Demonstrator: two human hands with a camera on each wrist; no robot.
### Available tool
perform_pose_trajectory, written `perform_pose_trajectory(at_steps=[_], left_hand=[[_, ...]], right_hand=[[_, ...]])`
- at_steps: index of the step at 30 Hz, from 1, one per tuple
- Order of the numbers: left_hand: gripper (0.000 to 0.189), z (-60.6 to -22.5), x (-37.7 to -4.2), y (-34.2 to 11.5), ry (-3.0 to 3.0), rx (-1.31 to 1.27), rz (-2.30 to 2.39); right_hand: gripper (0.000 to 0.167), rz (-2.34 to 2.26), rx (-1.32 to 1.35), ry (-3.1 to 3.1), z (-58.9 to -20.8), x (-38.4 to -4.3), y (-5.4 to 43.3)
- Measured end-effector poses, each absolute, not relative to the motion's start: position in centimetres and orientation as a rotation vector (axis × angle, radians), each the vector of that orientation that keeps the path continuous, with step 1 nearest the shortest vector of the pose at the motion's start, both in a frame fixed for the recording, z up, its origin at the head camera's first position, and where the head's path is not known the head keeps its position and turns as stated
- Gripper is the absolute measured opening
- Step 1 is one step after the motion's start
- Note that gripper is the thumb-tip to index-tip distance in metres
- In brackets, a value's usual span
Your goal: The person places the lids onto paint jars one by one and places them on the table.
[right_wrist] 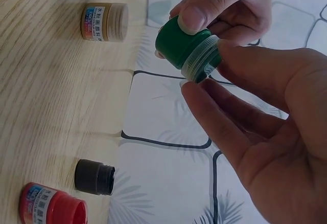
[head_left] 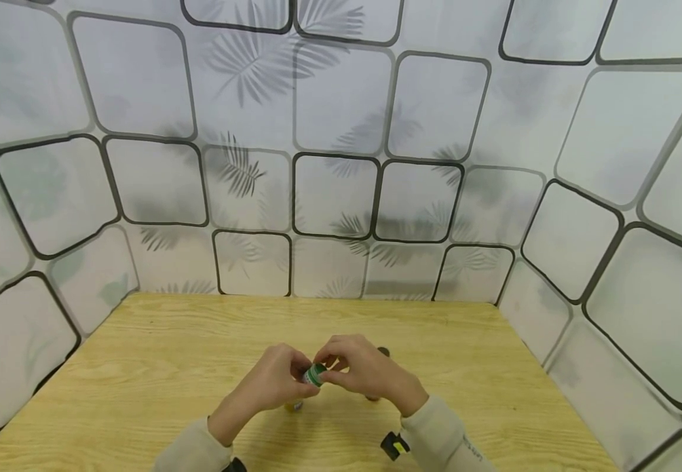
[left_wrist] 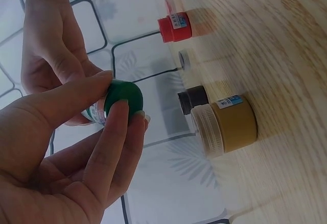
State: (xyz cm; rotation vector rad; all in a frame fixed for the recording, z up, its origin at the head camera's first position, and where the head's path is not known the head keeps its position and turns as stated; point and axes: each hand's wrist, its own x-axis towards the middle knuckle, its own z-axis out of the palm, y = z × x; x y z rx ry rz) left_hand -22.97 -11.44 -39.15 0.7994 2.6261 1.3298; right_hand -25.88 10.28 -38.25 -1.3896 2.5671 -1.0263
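Between both hands is a small green paint jar (right_wrist: 176, 42) with a clear ribbed lid (right_wrist: 202, 58), raised above the table and tilted. My left hand (head_left: 276, 380) grips the jar body with thumb and fingers. My right hand (head_left: 364, 370) pinches the lid's edge between thumb and fingertips. Whether the lid is still threaded on, I cannot tell. In the left wrist view, the left fingers wrap the green jar (left_wrist: 125, 101), and the right hand (left_wrist: 53, 45) is behind it, partly covering the label.
A wooden table (head_left: 170, 341) stands before patterned curtains (head_left: 341, 196). On it are an ochre paint jar (left_wrist: 237, 124) with a clear lid, a black jar (right_wrist: 94, 177) and a red jar (right_wrist: 43, 206). Near the red jar lies a small clear piece (left_wrist: 173, 5).
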Motion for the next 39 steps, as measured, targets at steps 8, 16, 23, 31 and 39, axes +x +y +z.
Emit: perform_pose_trajectory(at_steps=[8,16,23,31,39], left_hand=[[0.012,-39.25,-23.02,-11.45,2.648,0.812,1.313],[0.014,-39.38,-23.07,-11.39,2.638,0.788,1.322],[0.011,-39.51,-23.23,-11.43,2.635,0.795,1.314],[0.012,-39.57,-23.38,-11.60,2.651,0.813,1.315],[0.013,-39.58,-23.36,-11.63,2.646,0.810,1.319]], right_hand=[[0.018,-0.989,-1.344,2.609,-38.24,-25.85,10.13],[0.017,-0.955,-1.335,2.650,-38.38,-25.93,10.07],[0.022,-0.959,-1.329,2.658,-38.47,-25.94,10.22],[0.025,-0.986,-1.415,2.599,-38.34,-25.79,10.23],[0.024,-0.989,-1.423,2.563,-38.28,-25.68,10.06]])
